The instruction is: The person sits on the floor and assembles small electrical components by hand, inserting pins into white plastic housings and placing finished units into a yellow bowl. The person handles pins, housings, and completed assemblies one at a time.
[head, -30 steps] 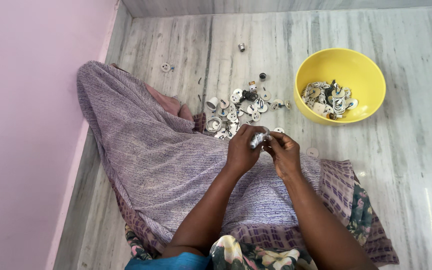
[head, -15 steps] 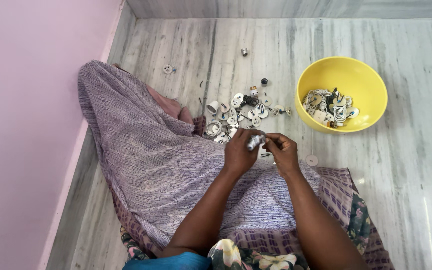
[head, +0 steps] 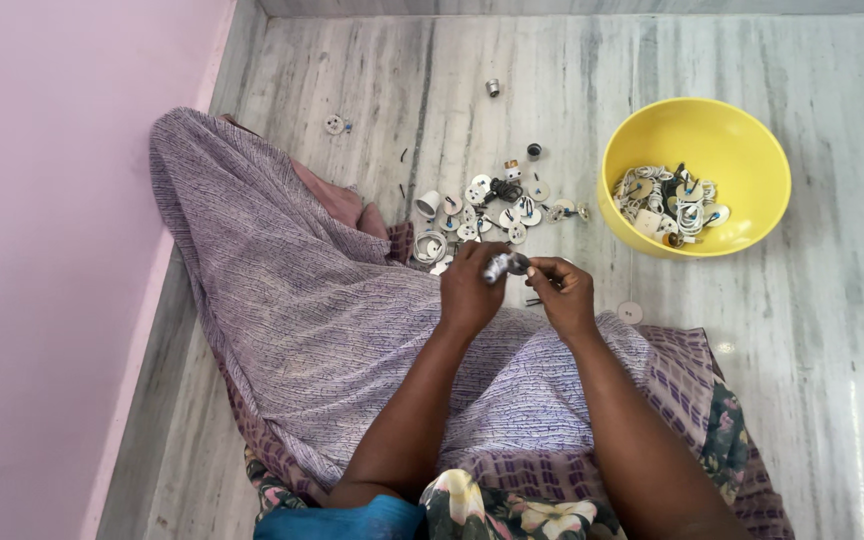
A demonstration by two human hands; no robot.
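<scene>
Grey marble floor (head: 812,380), scattered small parts (head: 487,210), yellow bowl (head: 742,125).
Pinched between left hand (head: 470,290) and right hand (head: 562,295), both grips closed: small metal piece (head: 500,266).

You are looking at an evenly lit, bright scene — soft daylight with no hard shadows. A pale sheen lies on the marble floor (head: 832,400) at the lower right of the frame, suggesting light from that side. The yellow bowl (head: 722,120) at upper right is shaded on its near inner wall. Focus is sharp at centre; the small metal part (head: 500,266) between the left hand (head: 472,290) and right hand (head: 564,295) is slightly smeared. Floor lines bow mildly toward the edges — wide-lens distortion.
</scene>
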